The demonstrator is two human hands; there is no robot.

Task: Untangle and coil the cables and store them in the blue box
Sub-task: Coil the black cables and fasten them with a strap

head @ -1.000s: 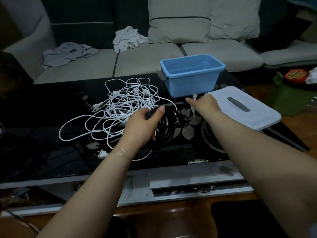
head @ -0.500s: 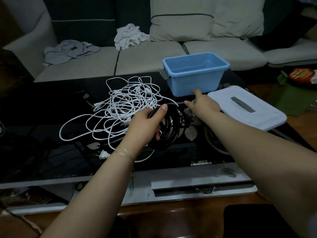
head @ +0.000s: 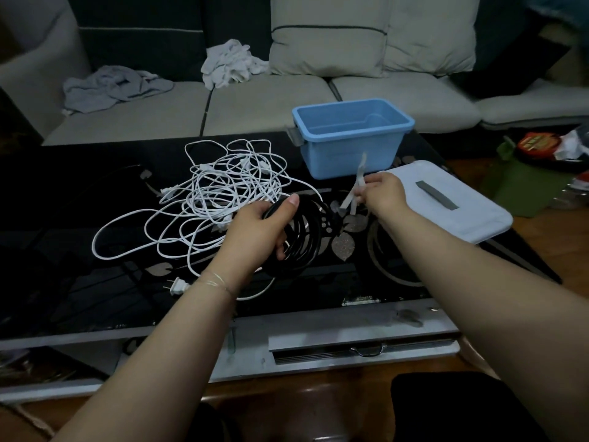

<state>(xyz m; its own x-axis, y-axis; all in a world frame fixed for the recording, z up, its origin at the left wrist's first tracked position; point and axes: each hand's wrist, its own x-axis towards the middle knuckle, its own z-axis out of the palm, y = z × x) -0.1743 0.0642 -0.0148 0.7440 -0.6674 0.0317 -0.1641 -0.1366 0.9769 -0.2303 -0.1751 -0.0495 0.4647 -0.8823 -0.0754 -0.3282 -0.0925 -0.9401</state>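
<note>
The glossy black glass table (head: 79, 250) with a silver leaf pattern has bare surface along its left side and near edge, while its far right corner is crowded by the open light-blue plastic box (head: 350, 148), standing at the far edge, and the flat white plastic lid with a grey handle (head: 452, 202), which lies just beside it and reaches toward the right edge.

Compared with half a second ago, the right hand (head: 382, 194) has lifted a pale flat tie strap (head: 357, 183) off the table; its fingers (head: 361, 194) now pinch the strap, whose ends stick up in front of the box and hang down toward the coil. The left hand (head: 259, 231) keeps its grip, fingers curled through the coiled black cable (head: 306, 237) with the thumb across its top.

That black cable is wound into neat round loops, held just above the table between the hands. The white cable (head: 223, 193) lies left of it as a loose tangled heap, its two-pin plug (head: 177, 286) near the left wrist.
</note>
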